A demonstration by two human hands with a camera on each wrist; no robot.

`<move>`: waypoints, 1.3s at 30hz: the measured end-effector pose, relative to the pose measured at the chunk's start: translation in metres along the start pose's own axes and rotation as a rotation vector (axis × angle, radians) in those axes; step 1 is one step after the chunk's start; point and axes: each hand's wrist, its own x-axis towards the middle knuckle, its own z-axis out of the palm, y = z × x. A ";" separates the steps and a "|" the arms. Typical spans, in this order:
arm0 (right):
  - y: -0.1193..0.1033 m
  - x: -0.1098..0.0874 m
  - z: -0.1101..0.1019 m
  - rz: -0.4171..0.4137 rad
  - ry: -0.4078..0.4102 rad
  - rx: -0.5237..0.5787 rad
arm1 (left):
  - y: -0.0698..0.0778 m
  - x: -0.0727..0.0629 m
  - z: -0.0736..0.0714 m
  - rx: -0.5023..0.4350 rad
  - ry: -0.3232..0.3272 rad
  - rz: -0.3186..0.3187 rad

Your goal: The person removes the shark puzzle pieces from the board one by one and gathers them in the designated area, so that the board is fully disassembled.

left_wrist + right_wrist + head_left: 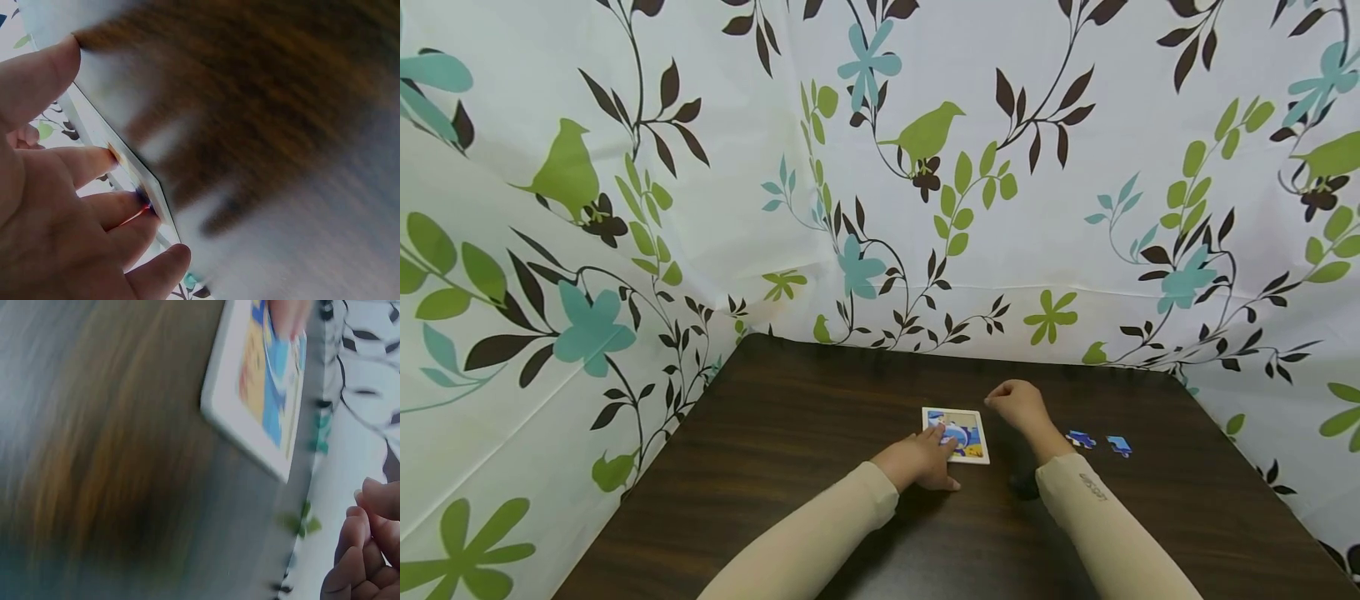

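Observation:
A small picture puzzle in a white frame (977, 456) lies on the dark wooden table. A bare beige patch shows toward the upper right of its blue and yellow picture. My left hand (922, 460) rests its fairly straight fingers on the puzzle, the thumb stretched out beside its near edge. To the right of the frame, my right hand (1021, 406) hovers over the table, thumb against the curled index finger. In the right wrist view I see no thing between those fingers (352, 565). Two loose blue puzzle pieces, one nearer (1081, 439) and one farther right (1118, 446), lie beyond the right wrist.
The dark brown table (760, 467) stretches out on all sides of the puzzle. A white curtain (715, 208) with leaves, birds and flowers hangs behind the table and along both sides.

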 end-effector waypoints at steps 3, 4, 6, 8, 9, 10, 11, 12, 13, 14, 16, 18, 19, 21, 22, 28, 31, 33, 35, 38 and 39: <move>-0.012 0.001 0.014 -0.012 -0.022 0.002 | -0.002 0.008 0.006 0.017 0.006 -0.001; -0.016 0.001 0.018 -0.015 -0.029 0.004 | -0.002 0.009 0.006 0.021 0.005 0.001; -0.022 0.002 0.026 -0.015 -0.049 0.004 | -0.002 0.009 0.006 0.026 0.003 0.006; -0.028 0.001 0.033 -0.016 -0.073 0.003 | -0.003 0.007 0.005 0.022 0.001 0.013; -0.030 0.000 0.036 -0.011 -0.084 0.006 | -0.002 0.004 0.004 0.015 0.002 0.018; -0.033 -0.001 0.039 -0.005 -0.095 0.008 | -0.002 0.001 0.002 0.013 -0.003 0.024; -0.035 -0.002 0.041 0.000 -0.106 0.008 | -0.002 -0.001 0.000 0.006 -0.002 0.032; -0.037 -0.003 0.043 0.004 -0.113 0.008 | -0.002 -0.004 -0.001 0.000 -0.001 0.039; -0.038 -0.004 0.046 0.005 -0.119 0.004 | -0.002 -0.006 -0.003 -0.007 0.003 0.046; -0.039 -0.004 0.048 0.009 -0.122 0.002 | -0.002 -0.010 -0.005 -0.011 0.005 0.053; -0.042 -0.006 0.051 0.013 -0.127 0.000 | -0.001 -0.013 -0.007 -0.009 0.006 0.064; -0.043 -0.007 0.055 0.016 -0.124 0.000 | -0.001 -0.014 -0.007 -0.008 0.023 0.066; -0.044 -0.008 0.056 0.016 -0.122 0.002 | -0.001 -0.014 -0.007 -0.005 0.026 0.066; -0.045 -0.009 0.058 0.014 -0.119 0.009 | -0.001 -0.009 -0.003 0.006 0.025 0.057; -0.045 -0.009 0.059 0.010 -0.118 0.012 | -0.002 -0.006 -0.002 0.011 0.022 0.053; -0.047 -0.009 0.063 0.011 -0.115 0.029 | -0.005 0.006 0.005 0.016 0.003 0.039; -0.046 -0.009 0.066 0.044 -0.116 0.049 | -0.007 0.007 0.007 0.014 0.006 0.042; -0.045 -0.009 0.067 0.068 -0.119 0.068 | -0.008 0.009 0.008 0.011 0.010 0.044; -0.045 -0.009 0.067 0.089 -0.123 0.085 | -0.008 0.010 0.009 0.006 0.010 0.044; -0.044 -0.008 0.067 0.099 -0.133 0.104 | -0.008 0.012 0.010 0.004 0.004 0.042; -0.044 -0.008 0.067 0.103 -0.136 0.108 | -0.008 0.013 0.010 0.006 0.002 0.044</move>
